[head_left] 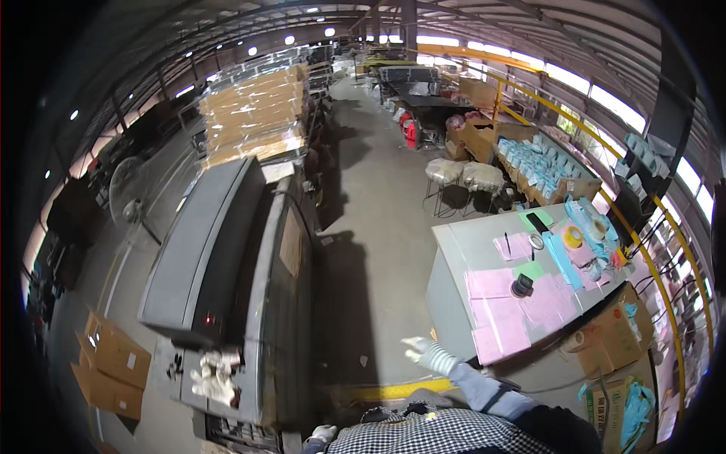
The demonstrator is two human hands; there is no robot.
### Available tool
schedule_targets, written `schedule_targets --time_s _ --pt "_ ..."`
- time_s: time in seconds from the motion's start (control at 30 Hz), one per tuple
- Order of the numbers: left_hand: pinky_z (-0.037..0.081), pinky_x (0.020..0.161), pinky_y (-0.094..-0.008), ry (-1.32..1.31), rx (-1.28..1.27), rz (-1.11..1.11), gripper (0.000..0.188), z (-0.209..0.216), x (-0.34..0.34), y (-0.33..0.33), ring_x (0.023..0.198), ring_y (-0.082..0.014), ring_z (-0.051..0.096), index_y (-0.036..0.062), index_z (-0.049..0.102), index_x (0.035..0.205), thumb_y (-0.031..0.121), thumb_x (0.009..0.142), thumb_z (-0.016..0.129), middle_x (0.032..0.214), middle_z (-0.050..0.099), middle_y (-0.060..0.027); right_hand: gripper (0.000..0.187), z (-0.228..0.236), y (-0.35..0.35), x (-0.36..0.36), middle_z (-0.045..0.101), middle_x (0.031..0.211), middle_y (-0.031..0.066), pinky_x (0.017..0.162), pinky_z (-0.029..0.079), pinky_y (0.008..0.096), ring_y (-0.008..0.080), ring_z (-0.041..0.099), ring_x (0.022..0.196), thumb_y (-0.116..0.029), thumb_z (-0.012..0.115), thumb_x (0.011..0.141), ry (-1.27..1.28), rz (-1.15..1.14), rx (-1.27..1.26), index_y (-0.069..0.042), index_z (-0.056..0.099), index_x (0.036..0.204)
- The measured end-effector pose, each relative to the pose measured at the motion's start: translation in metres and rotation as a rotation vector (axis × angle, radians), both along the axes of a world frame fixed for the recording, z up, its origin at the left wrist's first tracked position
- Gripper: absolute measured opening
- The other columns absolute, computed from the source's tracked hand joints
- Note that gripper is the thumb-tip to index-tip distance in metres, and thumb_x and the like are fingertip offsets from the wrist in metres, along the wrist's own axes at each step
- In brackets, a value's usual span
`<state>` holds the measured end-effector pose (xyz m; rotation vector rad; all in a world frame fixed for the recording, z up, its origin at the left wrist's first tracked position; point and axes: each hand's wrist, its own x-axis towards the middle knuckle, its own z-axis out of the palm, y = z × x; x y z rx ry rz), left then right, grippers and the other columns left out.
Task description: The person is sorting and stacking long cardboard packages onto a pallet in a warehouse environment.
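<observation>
My right hand (pixel 425 354), in a whitish work glove with a striped cuff, reaches out over the floor beside the near corner of the grey desk (pixel 452 250). Its fingers are apart and I see nothing in them. Low at the picture's edge, my left hand (pixel 323 433), also gloved, hangs close to my checked apron (pixel 431 437); its fingers are too small and partly hidden to read. Pink paper sheets (pixel 495 325), a black round object (pixel 522 285), a yellow tape roll (pixel 572 237) and a dark phone (pixel 538 222) lie on the desk.
To the left stands a grey machine (pixel 204 250) with white gloves (pixel 215 377) on its near end. Open cardboard boxes (pixel 113 363) sit on the floor beyond it. Two covered stools (pixel 444 171) stand past the desk, and yellow rails (pixel 563 106) run along the right.
</observation>
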<state>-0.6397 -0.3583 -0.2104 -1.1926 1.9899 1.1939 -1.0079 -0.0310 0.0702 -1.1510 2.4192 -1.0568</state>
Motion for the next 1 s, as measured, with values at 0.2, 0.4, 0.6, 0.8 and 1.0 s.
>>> schedule_targets --time_s 0.2,0.4,0.6,0.8,1.0 --pt "0.05 0.093 -0.0333 0.353 0.04 -0.31 0.044 0.025 -0.294 -0.044 0.105 -0.0249 0.066 0.007 0.067 0.12 0.04 0.091 0.065 0.112 0.07 -0.0146 0.035 -0.029 0.082 -0.186 0.07 0.113 0.0114 0.092 0.051 0.0306 0.0196 0.065 0.104 -0.013 0.061 0.091 -0.275 -0.666 -0.315 -0.002 0.061 0.124" --pt "0.05 0.094 -0.0327 0.352 -0.057 -0.374 0.038 0.137 -0.548 -0.028 0.107 -0.0205 0.065 0.0053 0.067 0.12 0.029 0.091 0.067 0.113 0.071 -0.0117 0.031 0.042 0.071 -0.459 0.07 0.112 0.0143 0.09 0.051 0.0321 0.0203 0.066 0.102 -0.012 0.064 0.09 -0.008 -0.738 -0.271 -0.004 0.064 0.12" --pt "0.05 0.089 -0.0279 0.807 0.481 -0.12 0.031 0.32 -0.771 -0.012 0.097 -0.0159 0.064 -0.0017 0.066 0.114 0.017 0.09 0.069 0.11 0.069 -0.0079 0.034 0.139 -0.11 -0.816 0.068 0.11 0.0179 0.091 0.049 0.04 0.0335 0.063 0.104 -0.027 0.062 0.091 0.344 -0.399 -0.287 -0.005 0.064 0.117" --pt "0.048 0.089 -0.0303 1.174 0.561 -0.691 0.031 0.501 -0.962 -0.006 0.099 -0.0172 0.062 0.0017 0.066 0.117 0.015 0.089 0.067 0.106 0.066 -0.009 0.035 0.123 -0.283 -1.041 0.07 0.085 0.0066 0.068 0.051 0.0324 0.0171 0.063 0.074 -0.024 0.066 0.087 -0.007 -0.526 -0.438 -0.006 0.068 0.117" --pt "0.05 0.086 -0.0371 1.354 0.796 -1.057 0.026 0.508 -1.118 -0.062 0.096 -0.0294 0.062 -0.0005 0.061 0.106 0.016 0.088 0.068 0.101 0.061 -0.0137 0.04 0.102 -0.383 -1.157 0.072 0.095 0.0118 0.078 0.052 0.0342 0.0215 0.067 0.086 -0.028 0.066 0.087 0.133 -0.327 -0.04 -0.005 0.066 0.119"
